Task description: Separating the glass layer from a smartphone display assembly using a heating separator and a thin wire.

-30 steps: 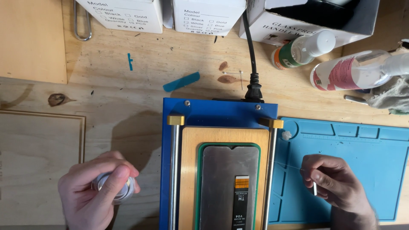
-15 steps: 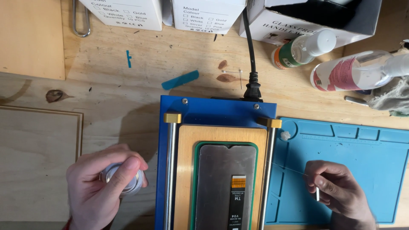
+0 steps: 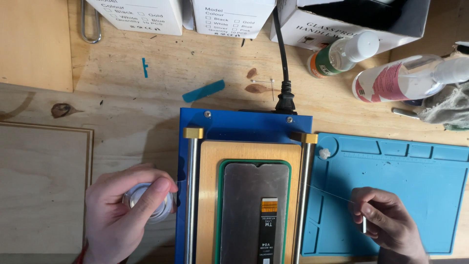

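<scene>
My left hand (image 3: pixel 124 215) grips a small round silvery spool (image 3: pixel 146 203) just left of a blue heating plate machine (image 3: pixel 244 128). My right hand (image 3: pixel 386 222) pinches the end of a thin wire (image 3: pixel 328 194) over a blue silicone mat (image 3: pixel 415 171). The wire runs from the right hand toward the machine's right rail; where it goes beyond that I cannot tell. A phone screen panel (image 3: pixel 254 205) lies back-up on the machine's tan pad, framed in green, with an orange flex cable on it.
A black power cord (image 3: pixel 282 63) plugs into the machine's far edge. Two plastic bottles (image 3: pixel 400 78) lie at the far right beside a grey rag (image 3: pixel 447 110). White boxes (image 3: pixel 234 17) line the back. A teal strip (image 3: pixel 203 91) lies on the wooden bench.
My left hand has slid right with the spool, up against the machine's left side. My right hand has shifted slightly right and down, and the wire now shows stretched out from it.
</scene>
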